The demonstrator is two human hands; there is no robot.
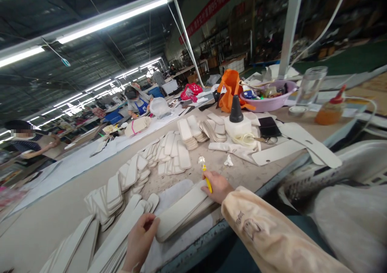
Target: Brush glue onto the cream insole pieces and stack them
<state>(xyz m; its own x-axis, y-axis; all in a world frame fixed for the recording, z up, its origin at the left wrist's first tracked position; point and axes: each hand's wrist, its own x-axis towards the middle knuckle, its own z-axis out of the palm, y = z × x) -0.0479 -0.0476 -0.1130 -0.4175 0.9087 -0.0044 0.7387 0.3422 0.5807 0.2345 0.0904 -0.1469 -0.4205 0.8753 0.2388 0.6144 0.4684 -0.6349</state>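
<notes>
My right hand [218, 187] is closed around a yellow-handled brush [208, 179], its tip covered in a white, paste-like clump. That hand rests against the right end of a long white strip with rounded ends [179, 210], which lies on similar strips at the table's near edge. At the strip's left end, my left hand [141, 238] has its fingers curled, thumb and forefinger pinching the edge. Long strips [119, 234] are fanned out beside my left hand. Beyond them spread piles of short rounded white pieces [173, 154]. A small crumpled white scrap [229, 160] lies right of the brush tip.
A white bottle with a black cone top [236, 117] stands beyond my right hand. Further back are an orange bag [230, 89], a purple basin [272, 99], a glass jar [312, 85] and an amber squeeze bottle [330, 111]. A white basket [356, 160] sits right. Co-workers are at left.
</notes>
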